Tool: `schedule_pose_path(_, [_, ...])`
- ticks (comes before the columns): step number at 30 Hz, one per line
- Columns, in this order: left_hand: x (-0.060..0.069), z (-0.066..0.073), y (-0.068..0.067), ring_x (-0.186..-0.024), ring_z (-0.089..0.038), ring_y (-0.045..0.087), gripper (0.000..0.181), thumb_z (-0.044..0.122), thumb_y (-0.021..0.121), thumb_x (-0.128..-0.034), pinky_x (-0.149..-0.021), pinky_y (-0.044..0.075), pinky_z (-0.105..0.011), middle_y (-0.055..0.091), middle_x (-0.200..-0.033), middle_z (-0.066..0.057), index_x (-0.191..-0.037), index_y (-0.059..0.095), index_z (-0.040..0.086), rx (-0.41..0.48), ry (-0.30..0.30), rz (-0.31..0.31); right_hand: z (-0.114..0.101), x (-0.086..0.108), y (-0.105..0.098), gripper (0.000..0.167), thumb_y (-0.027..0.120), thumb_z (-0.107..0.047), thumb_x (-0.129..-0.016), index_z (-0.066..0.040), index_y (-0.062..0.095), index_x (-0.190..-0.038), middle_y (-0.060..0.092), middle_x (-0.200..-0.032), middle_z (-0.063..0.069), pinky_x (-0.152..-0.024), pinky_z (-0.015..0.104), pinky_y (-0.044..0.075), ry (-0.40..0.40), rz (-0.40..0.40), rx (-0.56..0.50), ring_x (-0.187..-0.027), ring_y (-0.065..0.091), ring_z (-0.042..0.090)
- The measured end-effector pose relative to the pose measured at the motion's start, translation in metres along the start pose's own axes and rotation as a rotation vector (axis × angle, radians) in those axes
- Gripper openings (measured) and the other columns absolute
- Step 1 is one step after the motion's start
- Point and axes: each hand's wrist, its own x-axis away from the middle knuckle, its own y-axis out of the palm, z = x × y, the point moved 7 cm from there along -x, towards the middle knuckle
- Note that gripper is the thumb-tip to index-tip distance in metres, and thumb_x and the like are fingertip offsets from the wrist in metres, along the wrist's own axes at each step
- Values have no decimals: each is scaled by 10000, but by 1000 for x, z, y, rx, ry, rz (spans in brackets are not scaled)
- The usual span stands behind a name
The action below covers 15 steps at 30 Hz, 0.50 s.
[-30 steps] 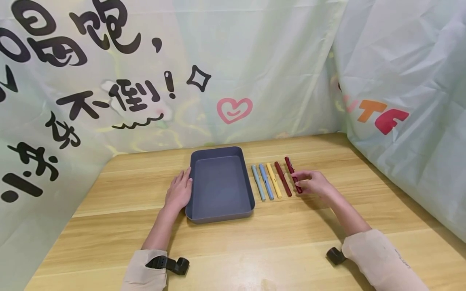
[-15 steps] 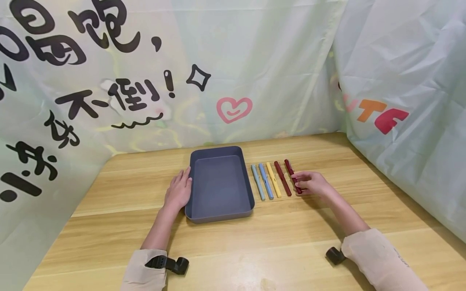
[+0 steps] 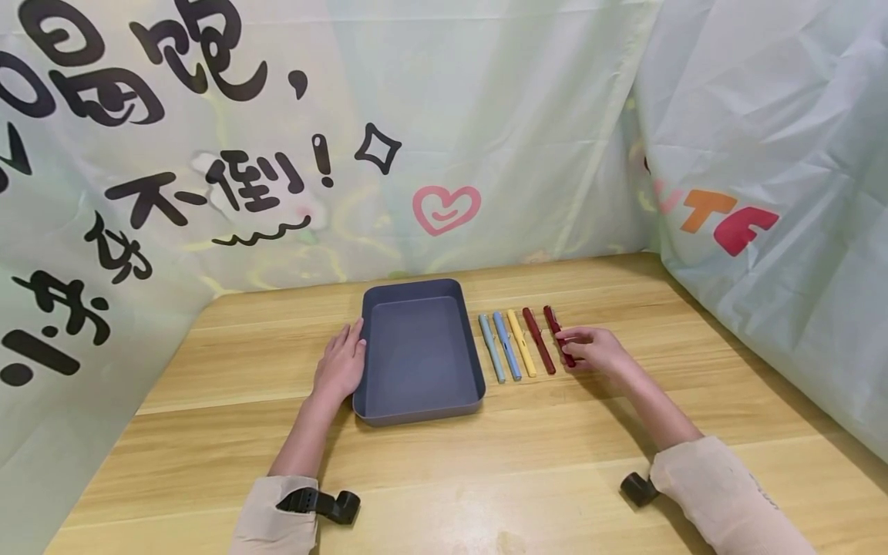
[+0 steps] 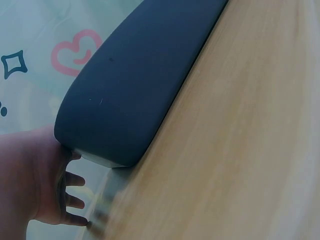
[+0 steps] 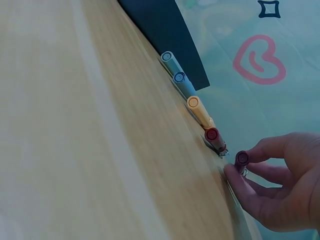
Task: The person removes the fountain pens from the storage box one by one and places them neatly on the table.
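My right hand (image 3: 598,349) pinches a dark red pen (image 3: 552,320) between thumb and fingers, at the right end of a row of pens. In the right wrist view its round end (image 5: 242,158) sticks out beside the thumb. Left of it lie a brownish-red pen (image 3: 539,341), a yellow pen (image 3: 522,344), a blue pen (image 3: 507,346) and a light teal pen (image 3: 492,348), roughly parallel and apart. With fingers extended, my left hand (image 3: 340,366) rests against the left wall of a dark grey-blue rectangular tray (image 3: 419,354).
The wooden table (image 3: 444,478) carries the tray and pens. A printed curtain (image 3: 527,139) hangs along its back, and another fabric panel (image 3: 777,154) stands along the right edge. Black wrist cameras are strapped on both sleeves.
The dark red pen in my right hand has shifted slightly towards the row's level, its far end coming nearer to me. My left hand and the tray stay put.
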Motion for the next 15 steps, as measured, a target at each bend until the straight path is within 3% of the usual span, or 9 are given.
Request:
schedule_pose_path(6, [1, 0, 0, -1325, -436, 114, 497, 264, 240, -1013, -1006, 159, -618, 122, -1498, -191, -1489, 147, 156, -1, -5, 0, -1, -1, -2, 373, 608, -104, -877, 100, 542, -1181, 594, -1093, 234, -669, 296, 525, -45, 63, 160, -809, 600, 181])
schedule_pose_path(15, [1, -1, 1, -1326, -433, 116, 495, 254, 245, -1012, -1004, 162, -619, 127, -1497, -189, -1488, 152, 154, 1, -4, 3, -7, 0, -2, 346, 638, -68, -853, 91, 563, -1151, 621, -1017, 237, -616, 309, 515, -102, 113, 294, -756, 618, 208])
